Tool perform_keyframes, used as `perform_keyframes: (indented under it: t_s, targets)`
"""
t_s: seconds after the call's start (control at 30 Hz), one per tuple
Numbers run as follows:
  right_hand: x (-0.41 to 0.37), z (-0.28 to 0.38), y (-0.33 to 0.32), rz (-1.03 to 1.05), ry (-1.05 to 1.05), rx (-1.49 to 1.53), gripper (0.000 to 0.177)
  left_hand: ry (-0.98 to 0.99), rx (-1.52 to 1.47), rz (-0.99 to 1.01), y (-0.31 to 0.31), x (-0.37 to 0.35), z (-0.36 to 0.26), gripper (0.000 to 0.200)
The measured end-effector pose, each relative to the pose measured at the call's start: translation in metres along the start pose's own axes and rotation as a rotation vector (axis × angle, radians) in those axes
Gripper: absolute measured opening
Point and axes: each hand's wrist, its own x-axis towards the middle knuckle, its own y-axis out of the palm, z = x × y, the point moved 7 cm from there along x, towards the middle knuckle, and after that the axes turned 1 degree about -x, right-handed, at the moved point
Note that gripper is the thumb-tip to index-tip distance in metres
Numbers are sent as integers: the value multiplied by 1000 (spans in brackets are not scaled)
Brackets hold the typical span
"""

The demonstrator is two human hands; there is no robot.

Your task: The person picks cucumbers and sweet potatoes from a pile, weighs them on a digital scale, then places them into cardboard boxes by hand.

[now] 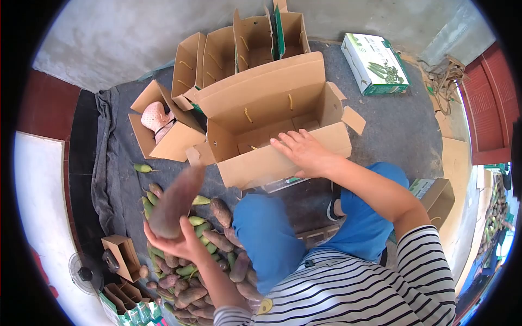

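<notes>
My left hand (176, 244) is closed round the lower end of a large purple-brown root vegetable (176, 204), tapered at the top and slightly blurred. It is above a heap of root vegetables (190, 296), some purple-brown and some green. In front of me stands an open cardboard box (261, 127) with yellow cord handles. I see only bare cardboard in the visible part of its inside. My right hand (304, 152) lies on the box's near flap with its fingers spread, the fingertips at the fold.
Several open boxes (220, 54) stand behind the big one. A smaller box (176, 138) holds a pink hat (156, 119). A closed printed box (375, 62) lies at the back right. At lower left are a fan (84, 273) and a small carton (125, 255).
</notes>
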Motion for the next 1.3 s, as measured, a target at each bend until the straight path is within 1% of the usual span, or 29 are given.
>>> perform_keyframes:
  t_s: [0.07, 0.13, 0.17, 0.2, 0.27, 0.37, 0.47, 0.57, 0.6, 0.7, 0.8, 0.9, 0.97, 1.03, 1.07, 1.13, 1.2, 1.27, 1.3]
  targets:
    - [-1, 0, 3, -28, 5, -43, 103, 175, 142, 89, 50, 10, -24, 78]
    - [0, -1, 2, 82, 27, 1, 104, 144, -73, 319, 118, 3, -21, 79]
    - [1, -1, 2, 137, 36, 23, 105, 227, 6, 470, 152, -3, -21, 76]
    - [1, -1, 1, 132, 37, 13, 105, 310, 88, 621, 182, -11, -20, 73]
    - [1, -1, 2, 126, 36, -5, 105, 361, 153, 875, 228, -31, -6, 74]
    - [3, -2, 8, 119, 19, -14, 106, 242, 310, 1190, 263, -55, 24, 73]
    - [0, -1, 7, -58, -21, -98, 100, 243, 317, 1255, 273, -52, 33, 67]
    - [3, -2, 9, 73, 20, -14, 103, 209, 326, 1283, 270, -55, 44, 60]
    - [3, -2, 8, 77, 19, -11, 103, 196, 329, 1286, 269, -55, 43, 57]
    - [4, -2, 7, 90, 17, -9, 101, 226, 196, 1171, 248, -51, 25, 46]
    - [4, -3, 8, 104, 16, -16, 101, 373, 167, 952, 211, -47, 13, 38]
    - [3, -2, 8, 101, 7, 5, 102, 392, 134, 638, 153, -44, 8, 30]
    - [1, 0, 5, 83, -7, 23, 102, 297, 175, 505, 112, -52, 36, 27]
    - [1, 1, 8, 85, -10, 31, 102, 177, 321, 493, 76, -70, 97, 26]
    - [0, 2, 10, 86, -9, 36, 103, 22, 427, 577, 59, -84, 127, 30]
    - [0, 1, 7, 87, 1, 38, 103, -101, 716, 757, 16, -126, 206, 41]
    - [0, 2, 7, 79, 0, 37, 103, -249, 810, 883, -29, -176, 269, 50]
    - [1, 2, 9, 60, -9, 32, 103, -424, 906, 1021, -72, -212, 292, 58]
    - [1, 2, 7, 12, -28, 20, 102, -524, 954, 1098, -90, -228, 297, 61]
